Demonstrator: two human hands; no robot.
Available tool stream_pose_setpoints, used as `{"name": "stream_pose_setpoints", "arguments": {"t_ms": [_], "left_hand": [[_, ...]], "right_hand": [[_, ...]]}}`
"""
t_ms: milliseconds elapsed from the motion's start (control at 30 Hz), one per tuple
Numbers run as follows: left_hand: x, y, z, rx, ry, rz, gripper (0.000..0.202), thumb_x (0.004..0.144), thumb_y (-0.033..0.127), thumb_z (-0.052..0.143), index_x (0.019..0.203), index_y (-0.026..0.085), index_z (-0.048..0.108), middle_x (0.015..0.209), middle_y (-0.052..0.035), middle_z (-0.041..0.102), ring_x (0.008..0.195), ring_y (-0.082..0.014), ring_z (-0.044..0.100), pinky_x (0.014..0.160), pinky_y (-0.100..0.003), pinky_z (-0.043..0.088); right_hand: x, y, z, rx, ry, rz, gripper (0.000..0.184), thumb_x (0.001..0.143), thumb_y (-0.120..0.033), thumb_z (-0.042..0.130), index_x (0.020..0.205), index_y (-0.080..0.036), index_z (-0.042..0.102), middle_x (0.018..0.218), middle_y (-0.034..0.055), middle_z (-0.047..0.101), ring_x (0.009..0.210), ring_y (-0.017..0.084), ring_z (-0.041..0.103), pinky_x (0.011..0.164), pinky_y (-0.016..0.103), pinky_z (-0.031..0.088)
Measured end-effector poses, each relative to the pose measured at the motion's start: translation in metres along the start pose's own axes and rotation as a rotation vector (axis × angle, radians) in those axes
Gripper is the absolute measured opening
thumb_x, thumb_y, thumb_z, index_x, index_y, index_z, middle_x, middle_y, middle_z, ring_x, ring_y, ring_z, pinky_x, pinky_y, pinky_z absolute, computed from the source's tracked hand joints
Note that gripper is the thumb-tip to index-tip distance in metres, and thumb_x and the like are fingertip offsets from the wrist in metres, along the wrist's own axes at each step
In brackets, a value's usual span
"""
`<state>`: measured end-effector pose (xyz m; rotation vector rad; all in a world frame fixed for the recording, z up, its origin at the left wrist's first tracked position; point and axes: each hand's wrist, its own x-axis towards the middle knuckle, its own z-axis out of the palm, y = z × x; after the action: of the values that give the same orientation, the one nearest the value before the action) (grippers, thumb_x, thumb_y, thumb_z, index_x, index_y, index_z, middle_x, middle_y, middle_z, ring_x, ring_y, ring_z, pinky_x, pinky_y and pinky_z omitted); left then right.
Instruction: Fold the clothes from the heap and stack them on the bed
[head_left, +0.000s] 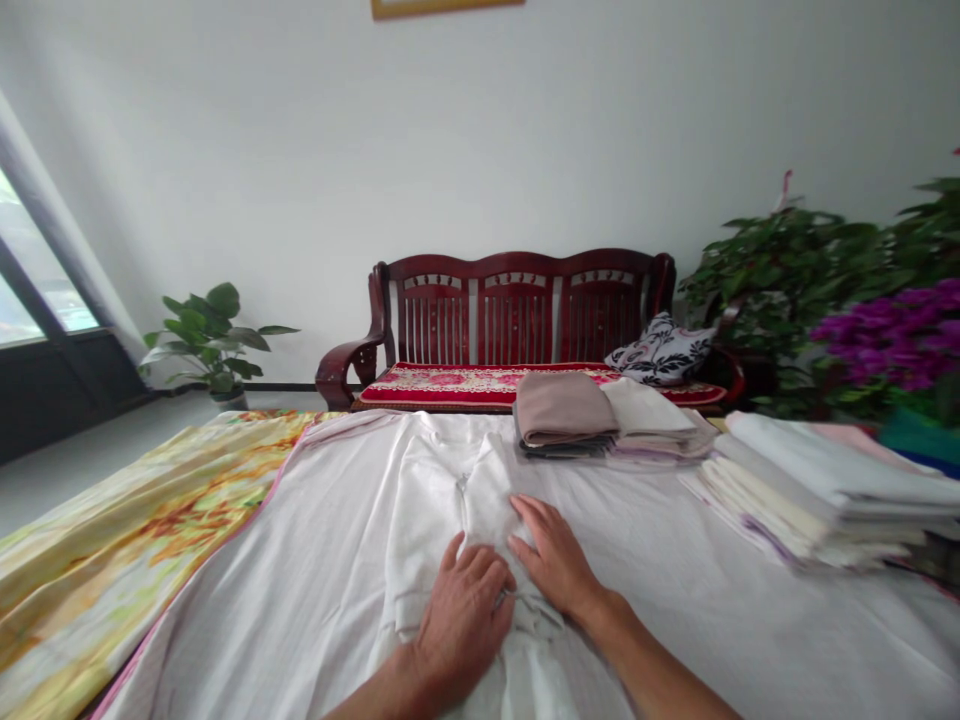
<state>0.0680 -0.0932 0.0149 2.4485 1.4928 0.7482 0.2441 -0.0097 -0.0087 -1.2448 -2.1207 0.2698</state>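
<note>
A white garment point(442, 500) lies spread lengthwise on a white sheet point(300, 580) that covers the surface in front of me. My left hand point(459, 618) rests on the garment's near part, fingers curled and pressing into the cloth. My right hand point(553, 558) lies flat beside it, fingers stretched out on the fabric's right edge. Both hands touch the garment and almost touch each other. Crumpled folds of the cloth show between and below the hands.
A folded stack with a beige piece on top point(570, 412) sits at the far side. A taller pile of folded white cloth point(817, 490) lies at the right. A yellow floral cloth point(135, 520) covers the left. Behind stand a red wooden bench point(517, 330) and potted plants point(206, 340).
</note>
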Motion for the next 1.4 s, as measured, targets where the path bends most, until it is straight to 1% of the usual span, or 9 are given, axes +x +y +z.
{"name": "stream_pose_setpoints", "arguments": {"t_ms": [133,300,400,533,733,833,1133,1267,1400], "left_hand": [[0.003,-0.003,-0.019,-0.017,0.074,-0.081,0.023,0.098,0.021,0.043,0.088,0.024,0.064,0.097,-0.0001,0.070,0.098,-0.0192,0.061,0.112,-0.045,0.028],[0.010,-0.020,-0.054,0.012,0.084,-0.218,0.030,0.099,0.026,0.039,0.082,0.022,0.063,0.084,-0.0022,0.068,0.087,-0.0208,0.062,0.083,-0.033,0.040],[0.014,-0.029,-0.062,0.002,0.022,-0.304,0.030,0.098,0.024,0.038,0.079,0.022,0.062,0.083,-0.0017,0.068,0.082,-0.0185,0.063,0.074,-0.029,0.038],[0.014,-0.037,-0.058,0.087,-0.131,-0.370,0.027,0.094,0.025,0.039,0.077,0.021,0.060,0.083,-0.0027,0.068,0.078,-0.0189,0.064,0.066,-0.028,0.034],[0.005,-0.051,-0.067,0.039,-0.375,-0.242,0.016,0.083,0.029,0.054,0.095,0.024,0.064,0.087,0.0008,0.067,0.079,-0.0169,0.061,0.068,-0.026,0.036],[0.001,-0.057,-0.079,0.000,-0.467,-0.159,0.041,0.068,0.031,0.069,0.108,0.025,0.063,0.096,0.0012,0.065,0.087,-0.0186,0.059,0.074,-0.025,0.039],[0.008,-0.059,-0.085,-0.268,-0.429,-0.152,0.029,0.076,0.023,0.058,0.104,0.023,0.066,0.096,0.0013,0.067,0.086,-0.0165,0.059,0.077,-0.024,0.042],[0.006,-0.062,-0.084,-0.253,-0.566,-0.078,0.028,0.078,0.041,0.067,0.098,0.021,0.066,0.093,0.0014,0.062,0.084,-0.0163,0.053,0.074,-0.025,0.040],[0.008,-0.071,-0.079,-0.432,-0.583,-0.073,0.034,0.088,0.049,0.056,0.100,0.019,0.065,0.093,-0.0007,0.063,0.085,-0.0164,0.053,0.077,-0.026,0.041]], "right_hand": [[-0.001,-0.009,-0.017,0.147,0.067,0.008,0.025,0.090,-0.031,0.051,0.105,-0.019,0.068,0.105,0.0085,0.068,0.100,0.022,0.061,0.091,0.035,0.049],[-0.003,-0.024,-0.039,0.272,-0.361,0.041,0.014,0.076,-0.033,0.072,0.082,-0.020,0.070,0.066,-0.0054,0.058,0.061,0.011,0.051,0.056,0.021,0.036],[-0.005,-0.028,-0.042,0.226,-0.518,-0.055,0.028,0.058,-0.025,0.082,0.085,-0.022,0.073,0.074,-0.0063,0.062,0.065,0.010,0.052,0.058,0.020,0.034],[-0.004,-0.029,-0.041,0.233,-0.478,-0.031,0.015,0.070,-0.013,0.063,0.077,-0.020,0.074,0.075,-0.0027,0.066,0.068,0.012,0.056,0.061,0.020,0.037],[-0.004,-0.020,-0.052,0.330,-0.591,-0.020,0.033,0.063,-0.019,0.072,0.095,-0.022,0.076,0.093,-0.0001,0.069,0.078,0.015,0.060,0.067,0.021,0.044],[-0.004,-0.018,-0.051,0.365,-0.590,-0.004,0.031,0.063,-0.016,0.069,0.092,-0.022,0.077,0.090,-0.0004,0.069,0.077,0.014,0.059,0.067,0.021,0.044],[0.008,-0.029,-0.049,0.834,-0.415,0.292,0.022,0.072,-0.027,0.068,0.090,-0.015,0.074,0.080,0.0010,0.070,0.071,0.013,0.059,0.067,0.023,0.043],[0.000,-0.043,-0.044,0.539,-0.640,0.149,0.027,0.071,-0.021,0.067,0.097,-0.020,0.075,0.079,-0.0016,0.069,0.068,0.013,0.056,0.063,0.021,0.039],[-0.007,-0.046,-0.038,0.332,-0.597,0.009,0.020,0.075,-0.024,0.067,0.094,-0.023,0.074,0.084,-0.0019,0.070,0.073,0.014,0.059,0.064,0.021,0.039]]}}
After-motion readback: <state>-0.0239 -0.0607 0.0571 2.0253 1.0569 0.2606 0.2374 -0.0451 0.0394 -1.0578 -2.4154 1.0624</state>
